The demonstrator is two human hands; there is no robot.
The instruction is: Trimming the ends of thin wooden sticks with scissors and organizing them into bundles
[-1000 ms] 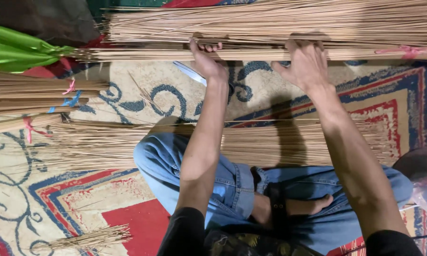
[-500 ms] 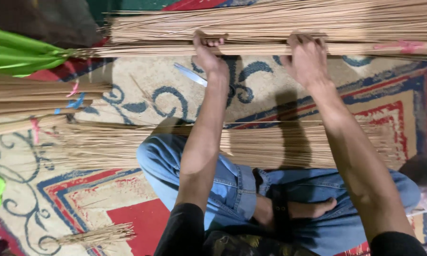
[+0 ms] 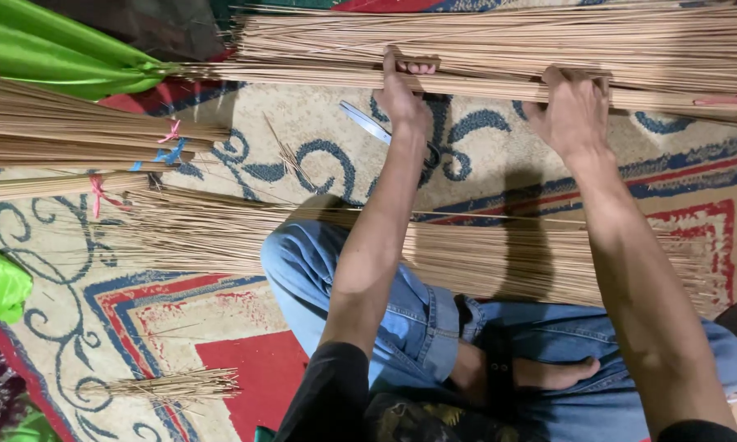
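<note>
A long bundle of thin tan sticks [image 3: 483,82] lies across the top of the view, over a larger heap of the same sticks [image 3: 499,37]. My left hand [image 3: 403,92] is closed around this bundle near its middle. My right hand [image 3: 575,106] grips the same bundle further right, fingers curled over it. A pink tie [image 3: 729,102] shows at the bundle's right end. Another spread of loose sticks [image 3: 221,237] lies across my crossed legs in blue jeans [image 3: 401,327].
Scissors [image 3: 377,127] lie on the patterned carpet [image 3: 180,311] just under my left hand. Tied stick bundles [image 3: 65,131] lie at the left, green cloth [image 3: 65,53] at the top left. A small stick bunch [image 3: 180,383] lies near the bottom left.
Both hands have moved slightly up the frame with the stick bundle and now grip it more tightly. The view has shifted a little.
</note>
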